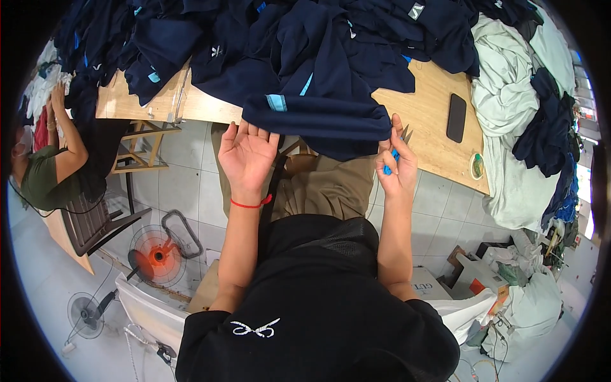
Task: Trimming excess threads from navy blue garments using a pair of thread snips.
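Note:
A navy garment with a light blue patch is stretched between my hands at the table's near edge. My left hand is palm up with its fingertips tucked under the fabric's left end, supporting it. At the other end, my right hand pinches the fabric's corner between thumb and finger. Small blue-handled thread snips rest in that same hand, their metal tips pointing up beside the fingers. Part of the garment hangs down toward my lap.
More navy garments are heaped across the wooden table. To the right lie a black phone, a small oval container and pale green cloth. Another person works at left, near an orange fan.

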Demonstrator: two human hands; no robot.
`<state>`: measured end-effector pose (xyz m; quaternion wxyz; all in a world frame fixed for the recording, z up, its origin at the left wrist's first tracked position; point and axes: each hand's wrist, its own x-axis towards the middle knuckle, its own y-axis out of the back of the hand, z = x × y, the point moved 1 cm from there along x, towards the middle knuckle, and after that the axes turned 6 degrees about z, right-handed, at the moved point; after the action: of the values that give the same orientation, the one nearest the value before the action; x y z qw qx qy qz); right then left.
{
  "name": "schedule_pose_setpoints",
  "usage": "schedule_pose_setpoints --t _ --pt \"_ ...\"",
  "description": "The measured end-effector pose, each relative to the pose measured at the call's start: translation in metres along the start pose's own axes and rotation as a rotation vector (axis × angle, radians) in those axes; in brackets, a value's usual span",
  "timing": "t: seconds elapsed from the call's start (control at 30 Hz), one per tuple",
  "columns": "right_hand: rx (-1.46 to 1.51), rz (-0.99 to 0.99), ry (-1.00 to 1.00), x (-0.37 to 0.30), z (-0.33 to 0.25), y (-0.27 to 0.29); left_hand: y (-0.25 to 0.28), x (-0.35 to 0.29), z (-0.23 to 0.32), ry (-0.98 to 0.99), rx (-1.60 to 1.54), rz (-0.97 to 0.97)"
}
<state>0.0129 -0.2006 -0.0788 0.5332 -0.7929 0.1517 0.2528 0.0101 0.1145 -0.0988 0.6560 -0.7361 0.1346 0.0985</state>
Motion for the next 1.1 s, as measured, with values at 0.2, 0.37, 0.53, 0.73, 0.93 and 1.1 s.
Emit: schedule_pose_setpoints --t 0.2,0.37,0.53,0.73,0.93,1.1 --pt "-0.281 -0.192 0.15 -0.009 -0.002 -0.005 0.006 -0.009 0.015 0.074 0.535 0.394" --pt "-0.631 -0.176 0.236 -0.022 0.003 -0.026 0.008 -0.013 0.016 -0.015 1.183 0.226" --pt "-0.762 -0.226 0.239 -0.024 0.004 -0.034 0.002 -0.016 -0.003 -0.036 1.473 0.231" --pt "-0.94 -0.137 0.311 -0.029 -0.007 -0.045 0.004 -0.021 -0.022 -0.105 1.407 0.066" --pt "-0.994 -0.087 0.575 -0.022 -0.01 -0.054 -0.017 -0.023 -0.062 0.377 1.454 -0.052" --pt "-1.261 0.0 0.683 -0.024 -0.003 -0.051 -0.024 -0.028 -0.069 0.055 1.085 -0.152"
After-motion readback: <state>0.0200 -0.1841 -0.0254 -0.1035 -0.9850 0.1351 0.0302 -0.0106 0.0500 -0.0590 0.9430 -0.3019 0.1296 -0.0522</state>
